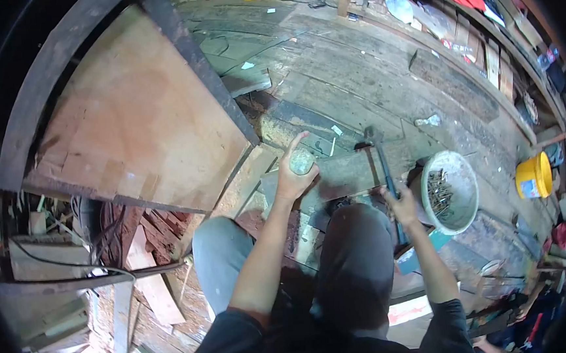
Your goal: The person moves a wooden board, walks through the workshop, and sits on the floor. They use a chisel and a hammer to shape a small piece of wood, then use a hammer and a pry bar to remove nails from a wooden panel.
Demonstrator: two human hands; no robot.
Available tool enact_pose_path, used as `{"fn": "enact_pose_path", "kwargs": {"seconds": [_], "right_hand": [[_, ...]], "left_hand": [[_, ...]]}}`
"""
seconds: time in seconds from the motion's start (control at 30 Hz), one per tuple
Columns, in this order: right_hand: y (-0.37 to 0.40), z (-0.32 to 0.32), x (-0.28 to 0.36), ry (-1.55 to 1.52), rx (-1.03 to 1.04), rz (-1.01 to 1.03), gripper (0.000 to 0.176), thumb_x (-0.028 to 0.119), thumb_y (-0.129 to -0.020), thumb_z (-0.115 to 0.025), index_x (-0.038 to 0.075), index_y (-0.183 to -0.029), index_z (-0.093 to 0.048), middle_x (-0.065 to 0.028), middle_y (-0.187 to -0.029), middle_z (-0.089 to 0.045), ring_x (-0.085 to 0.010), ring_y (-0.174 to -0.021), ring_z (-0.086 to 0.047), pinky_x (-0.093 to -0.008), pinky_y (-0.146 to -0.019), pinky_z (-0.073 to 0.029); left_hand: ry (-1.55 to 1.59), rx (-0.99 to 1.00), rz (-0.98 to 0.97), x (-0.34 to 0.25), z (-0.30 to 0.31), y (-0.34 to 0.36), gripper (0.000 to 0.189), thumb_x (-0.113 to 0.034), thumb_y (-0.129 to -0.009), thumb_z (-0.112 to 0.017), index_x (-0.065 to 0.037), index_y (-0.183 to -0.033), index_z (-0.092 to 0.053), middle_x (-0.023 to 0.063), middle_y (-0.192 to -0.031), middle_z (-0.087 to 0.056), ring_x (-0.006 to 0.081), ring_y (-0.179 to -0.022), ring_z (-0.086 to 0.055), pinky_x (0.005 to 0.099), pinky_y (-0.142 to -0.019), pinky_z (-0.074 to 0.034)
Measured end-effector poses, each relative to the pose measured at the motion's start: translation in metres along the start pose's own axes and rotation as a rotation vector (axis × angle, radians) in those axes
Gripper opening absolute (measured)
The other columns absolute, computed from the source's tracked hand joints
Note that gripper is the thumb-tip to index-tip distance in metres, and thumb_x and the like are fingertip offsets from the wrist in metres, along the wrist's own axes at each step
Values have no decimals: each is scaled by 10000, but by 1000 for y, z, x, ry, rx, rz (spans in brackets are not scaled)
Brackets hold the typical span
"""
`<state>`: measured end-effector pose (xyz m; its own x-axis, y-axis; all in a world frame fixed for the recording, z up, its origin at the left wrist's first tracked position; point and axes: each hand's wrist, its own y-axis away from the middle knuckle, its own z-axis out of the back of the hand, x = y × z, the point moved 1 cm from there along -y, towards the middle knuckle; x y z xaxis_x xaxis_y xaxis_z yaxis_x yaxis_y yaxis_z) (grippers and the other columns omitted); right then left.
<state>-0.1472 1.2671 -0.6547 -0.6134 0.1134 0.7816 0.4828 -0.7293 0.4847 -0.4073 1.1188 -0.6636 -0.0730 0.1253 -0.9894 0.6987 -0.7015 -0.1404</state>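
Observation:
My left hand (291, 177) is wrapped round a roundish, pale green-grey object (301, 161), held above a short wooden board (352, 173). My right hand (400, 206) grips the dark handle of a hammer (385, 163), whose head lies farther forward near the board's right end. Just right of that hand is a white bucket (469, 193) with many nails or similar small metal pieces (439, 192) inside. My knees are on either side of my left forearm.
A large wooden panel (147, 114) in a dark frame stands at the left. Wood scraps (152, 277) lie below it. A yellow bucket (534, 176) is at the right, a timber block (454, 84) and a cluttered shelf (470, 39) are at the upper right.

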Motion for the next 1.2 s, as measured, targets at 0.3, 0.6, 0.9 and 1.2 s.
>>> {"fn": "enact_pose_path", "kwargs": {"seconds": [0.3, 0.6, 0.9, 1.2], "right_hand": [[138, 147, 272, -336, -66, 654, 215, 285, -929, -495, 73, -903, -474, 26, -520, -367, -62, -350, -327, -212, -300, -277], [165, 61, 289, -431, 6, 889, 305, 301, -951, -467, 80, -740, -467, 4, -514, -364, -92, -373, -319, -253, -308, -277], [147, -45, 173, 162, 319, 163, 212, 218, -917, -604, 44, -800, -572, 23, -539, -502, -57, -424, -465, -231, -378, -346], [221, 42, 309, -442, 39, 1153, 247, 278, -928, -406, 147, -731, -334, 19, -504, -317, -88, -358, -264, -246, -320, -267]], "left_hand": [[-16, 40, -51, -1, -5, 0, 709, -47, -645, -691, -28, -1315, -462, 160, -1282, -540, 253, -1250, -474, 336, -1054, -339], [24, 37, -84, -21, -5, 8, 682, -3, -677, -654, -21, -1331, -460, 117, -1298, -540, 187, -1251, -457, 299, -1051, -326], [-15, 129, 57, -11, -5, 15, 738, -65, -676, -721, -112, -1357, -440, 127, -1082, -644, 168, -981, -593, 322, -892, -457], [22, 173, -2, -22, -6, 14, 737, -28, -692, -704, -69, -1373, -424, 154, -1329, -524, 216, -1275, -457, 313, -1055, -345]]}}
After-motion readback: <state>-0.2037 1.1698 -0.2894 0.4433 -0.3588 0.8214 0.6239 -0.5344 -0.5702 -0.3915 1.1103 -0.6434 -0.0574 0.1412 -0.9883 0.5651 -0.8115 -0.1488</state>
